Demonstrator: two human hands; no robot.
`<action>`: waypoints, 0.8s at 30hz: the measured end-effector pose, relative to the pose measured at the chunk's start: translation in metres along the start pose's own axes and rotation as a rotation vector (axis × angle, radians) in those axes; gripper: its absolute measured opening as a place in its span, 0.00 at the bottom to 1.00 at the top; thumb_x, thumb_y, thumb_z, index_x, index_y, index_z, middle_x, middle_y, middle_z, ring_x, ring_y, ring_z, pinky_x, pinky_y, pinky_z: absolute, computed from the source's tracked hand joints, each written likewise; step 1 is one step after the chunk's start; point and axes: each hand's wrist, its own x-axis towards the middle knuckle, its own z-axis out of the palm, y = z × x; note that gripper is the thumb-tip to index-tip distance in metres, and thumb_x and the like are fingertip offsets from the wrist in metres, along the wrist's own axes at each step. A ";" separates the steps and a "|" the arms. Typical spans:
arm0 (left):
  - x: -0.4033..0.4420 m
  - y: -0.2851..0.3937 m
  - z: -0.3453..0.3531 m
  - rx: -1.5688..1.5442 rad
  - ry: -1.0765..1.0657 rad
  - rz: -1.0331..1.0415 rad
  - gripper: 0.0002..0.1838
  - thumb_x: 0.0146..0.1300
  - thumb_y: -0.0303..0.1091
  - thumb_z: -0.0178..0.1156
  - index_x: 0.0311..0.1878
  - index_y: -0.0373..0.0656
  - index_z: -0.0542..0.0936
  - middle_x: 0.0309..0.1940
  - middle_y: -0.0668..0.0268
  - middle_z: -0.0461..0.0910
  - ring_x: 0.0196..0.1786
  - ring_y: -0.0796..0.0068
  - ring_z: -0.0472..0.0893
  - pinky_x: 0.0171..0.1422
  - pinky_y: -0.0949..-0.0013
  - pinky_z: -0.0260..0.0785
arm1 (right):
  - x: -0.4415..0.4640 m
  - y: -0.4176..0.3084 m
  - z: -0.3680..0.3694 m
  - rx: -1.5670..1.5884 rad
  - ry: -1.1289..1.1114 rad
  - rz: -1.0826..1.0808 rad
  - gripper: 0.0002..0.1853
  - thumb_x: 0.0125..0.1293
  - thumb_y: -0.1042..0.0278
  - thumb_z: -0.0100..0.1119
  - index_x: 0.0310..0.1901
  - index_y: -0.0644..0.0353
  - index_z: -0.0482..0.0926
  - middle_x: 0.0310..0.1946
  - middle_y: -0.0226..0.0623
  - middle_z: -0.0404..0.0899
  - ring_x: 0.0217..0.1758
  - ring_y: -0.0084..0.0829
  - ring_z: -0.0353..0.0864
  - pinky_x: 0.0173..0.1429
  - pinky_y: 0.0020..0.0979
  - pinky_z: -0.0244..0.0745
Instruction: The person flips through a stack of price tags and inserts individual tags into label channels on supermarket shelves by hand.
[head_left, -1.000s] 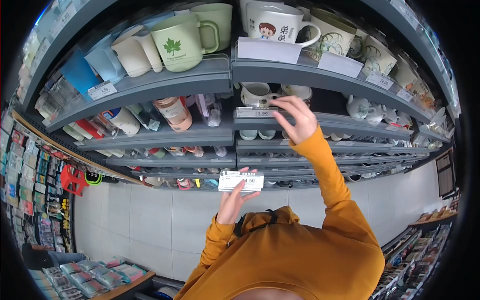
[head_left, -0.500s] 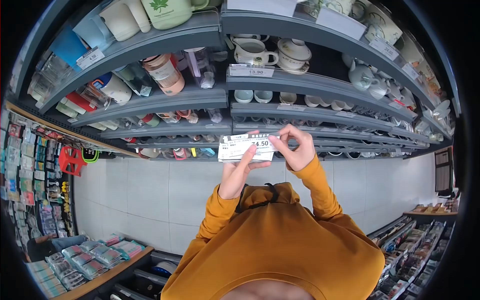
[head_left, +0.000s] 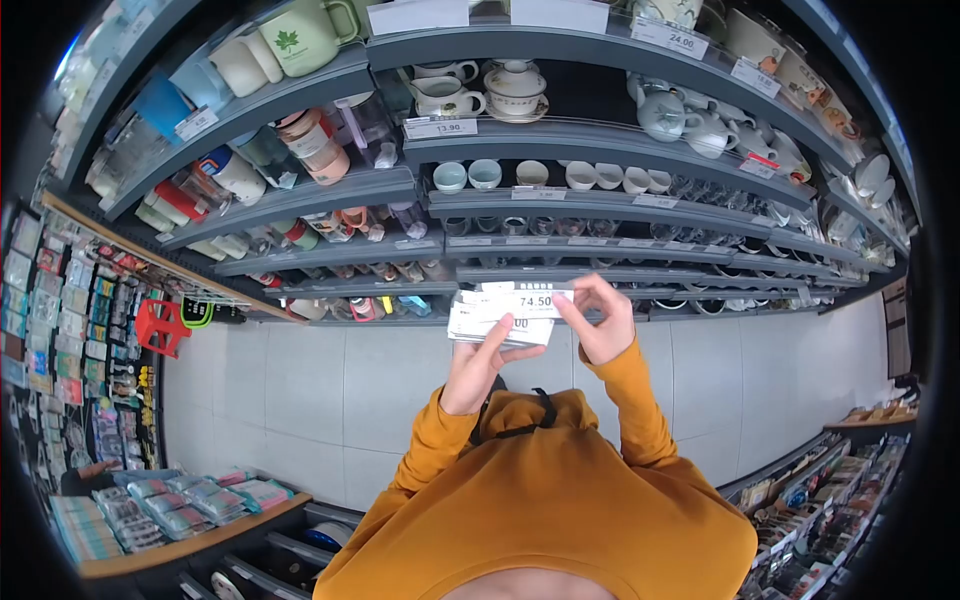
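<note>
A stack of white price labels is fanned out in front of my chest, the top one reading 74.50. My left hand is closed around it, thumb on top and fingers beneath. At the right edge of the top label, my right hand pinches it between thumb and fingertip. Beyond the hands, a shelf tag marked 13.90 sits on the shelf edge, below a small creamer jug and a lidded cup on a saucer.
Curved grey shelves hold a green mug, bottles, bowls and teapots. A display of packaged goods stands at the lower left, with a person's arm beside it. A red basket is farther left.
My right hand has come down from the shelf to the label stack. The top label has shifted right, exposing another beneath. The view has moved across the shelves.
</note>
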 end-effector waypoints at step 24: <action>-0.156 -0.090 0.014 -0.059 0.159 -0.251 0.20 0.70 0.28 0.52 0.64 0.36 0.65 0.58 0.59 0.74 0.58 0.67 0.77 0.58 0.56 0.78 | -0.186 -0.005 -0.027 0.207 -0.100 0.376 0.13 0.64 0.76 0.63 0.48 0.65 0.72 0.43 0.39 0.79 0.43 0.24 0.81 0.43 0.23 0.77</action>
